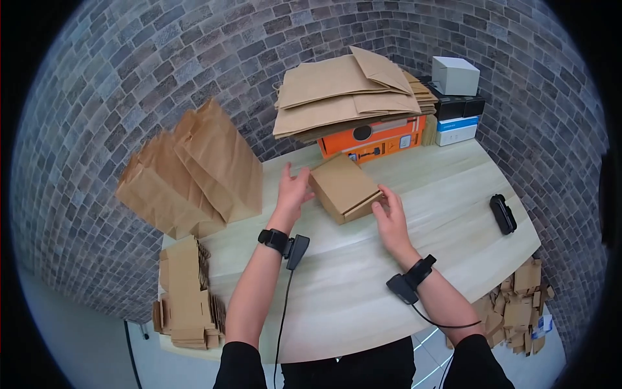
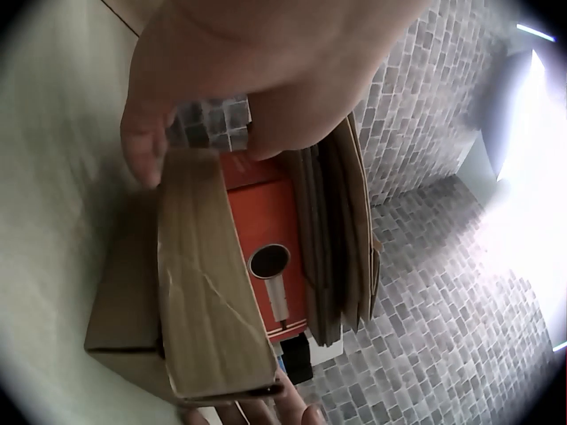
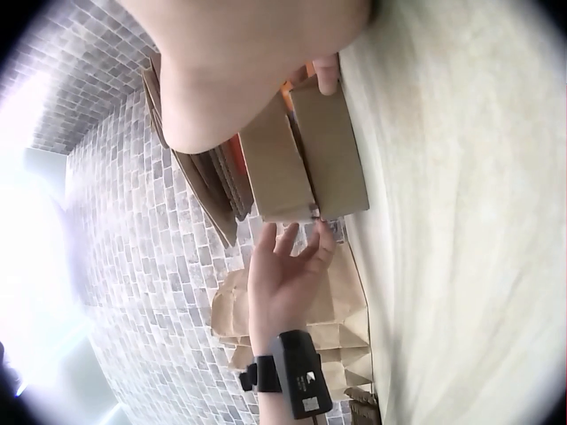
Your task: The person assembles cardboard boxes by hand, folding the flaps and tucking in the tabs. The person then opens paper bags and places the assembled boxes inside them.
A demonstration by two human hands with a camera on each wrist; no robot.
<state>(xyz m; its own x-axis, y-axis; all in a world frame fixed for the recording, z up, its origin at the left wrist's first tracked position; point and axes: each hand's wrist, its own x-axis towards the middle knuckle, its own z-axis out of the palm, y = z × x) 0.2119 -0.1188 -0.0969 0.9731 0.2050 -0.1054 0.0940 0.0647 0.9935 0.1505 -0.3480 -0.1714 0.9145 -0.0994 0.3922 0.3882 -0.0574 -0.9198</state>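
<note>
A closed brown cardboard box [image 1: 346, 185] lies tilted across the table, its lid seam along the front edge. My left hand [image 1: 295, 193] is beside its left end, fingers spread and slightly bent; the right wrist view shows that hand [image 3: 288, 279] with its fingertips close to the box [image 3: 332, 155]. Contact there is hard to tell. Around the front right corner, my right hand [image 1: 392, 223] holds the box with thumb and fingers. In the left wrist view the box [image 2: 208, 274] stands large, with the right hand's fingers [image 2: 292, 403] at its far end.
Paper bags [image 1: 217, 162] stand at the left, flattened cardboard [image 1: 184, 292] at the front left. Behind the box, brown sheets [image 1: 343, 91] lie on orange boxes [image 1: 389, 142]. A white box [image 1: 455, 76] tops the back right stack; a black object [image 1: 503, 214] lies right.
</note>
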